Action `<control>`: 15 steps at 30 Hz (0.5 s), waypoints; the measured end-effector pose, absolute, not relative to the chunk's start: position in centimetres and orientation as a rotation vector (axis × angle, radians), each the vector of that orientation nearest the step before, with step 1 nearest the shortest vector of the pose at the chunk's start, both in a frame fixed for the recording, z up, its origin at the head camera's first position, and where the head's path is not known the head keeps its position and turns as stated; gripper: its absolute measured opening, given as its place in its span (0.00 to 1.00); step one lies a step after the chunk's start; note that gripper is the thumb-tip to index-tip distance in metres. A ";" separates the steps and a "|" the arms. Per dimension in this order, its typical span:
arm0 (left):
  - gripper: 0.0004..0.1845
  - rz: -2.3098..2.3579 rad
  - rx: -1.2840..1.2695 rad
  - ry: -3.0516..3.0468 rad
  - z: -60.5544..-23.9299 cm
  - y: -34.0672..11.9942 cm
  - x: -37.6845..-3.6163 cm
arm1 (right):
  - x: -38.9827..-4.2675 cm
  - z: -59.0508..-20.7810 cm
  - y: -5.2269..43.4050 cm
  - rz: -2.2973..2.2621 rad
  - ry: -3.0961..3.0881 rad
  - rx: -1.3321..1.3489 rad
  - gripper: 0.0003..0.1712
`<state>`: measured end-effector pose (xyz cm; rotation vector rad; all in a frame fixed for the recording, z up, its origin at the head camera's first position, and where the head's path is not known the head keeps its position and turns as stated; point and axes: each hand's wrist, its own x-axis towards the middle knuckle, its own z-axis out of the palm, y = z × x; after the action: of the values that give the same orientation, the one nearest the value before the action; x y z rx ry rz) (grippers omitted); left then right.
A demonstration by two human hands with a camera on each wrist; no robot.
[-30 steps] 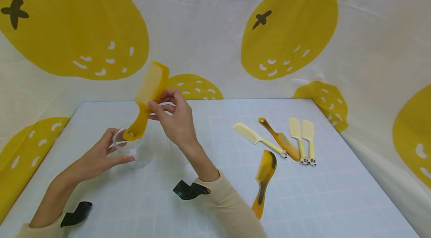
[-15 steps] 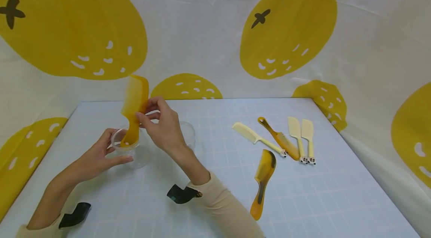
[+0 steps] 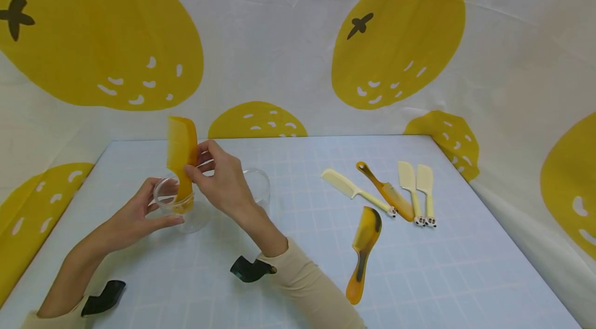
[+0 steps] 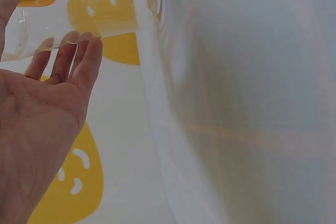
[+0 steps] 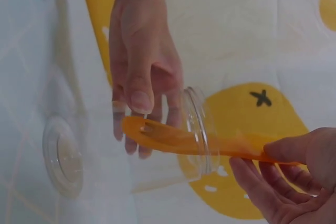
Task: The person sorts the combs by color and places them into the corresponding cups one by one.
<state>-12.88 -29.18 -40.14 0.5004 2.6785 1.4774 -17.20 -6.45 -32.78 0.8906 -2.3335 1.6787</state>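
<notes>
In the head view my right hand (image 3: 223, 180) pinches an amber comb (image 3: 182, 145) between thumb and fingers. The comb is upright, teeth facing left, with its handle end down inside a clear jar (image 3: 193, 221). My left hand (image 3: 127, 221) holds this jar near its rim, the thumb on the near side and the fingers behind. The right wrist view shows the comb's handle (image 5: 160, 137) passing through the jar's mouth (image 5: 197, 119). Several fingers of my left hand (image 4: 52, 98) touch the jar wall in the left wrist view.
A second clear container (image 3: 261, 184) stands partly behind my right hand. To the right lie a brown-amber comb (image 3: 365, 246), another amber comb (image 3: 388, 193), and cream combs (image 3: 349, 187) with animal-face ends. A patterned cloth (image 3: 288, 60) hangs behind the table.
My right hand has moved left and down, lowering the comb's handle from above the rim to inside the jar. The comb has turned more upright. My left hand stays nearly still.
</notes>
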 end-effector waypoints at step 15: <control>0.32 1.488 0.540 2.676 -40.3 -29.3 -13.0 | -17.1 -33.0 -6.3 1.579 -2.469 0.928 0.10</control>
<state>-12.97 -29.33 -40.29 0.5401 2.6761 1.4883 -17.11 -6.31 -33.00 0.9281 -2.4687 1.5794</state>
